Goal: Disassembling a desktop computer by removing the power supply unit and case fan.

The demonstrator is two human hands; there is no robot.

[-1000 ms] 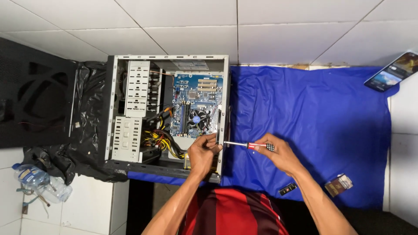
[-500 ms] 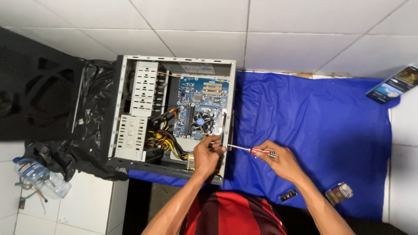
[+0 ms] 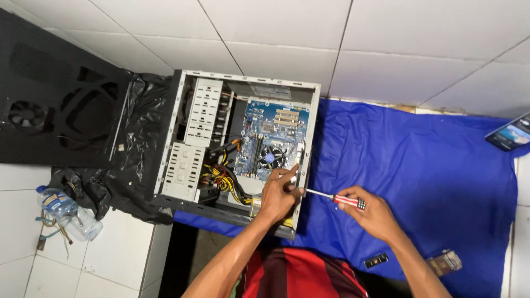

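An open desktop computer case lies on its side, showing a blue motherboard with a round fan and yellow cables. My left hand rests on the case's rear edge, fingers pinched around the metal tip of a screwdriver. My right hand grips the red and black handle of that screwdriver, which lies level and points left into the case's rear panel. My arms reach up from the bottom over a red and black shirt.
A blue cloth covers the floor right of the case. The black side panel lies at the left, with a black plastic bag and a plastic bottle. A phone sits far right. Small items lie bottom right.
The view has shifted, so the case sits lower and further right in frame. Both hands stay at the case's rear edge with the screwdriver.
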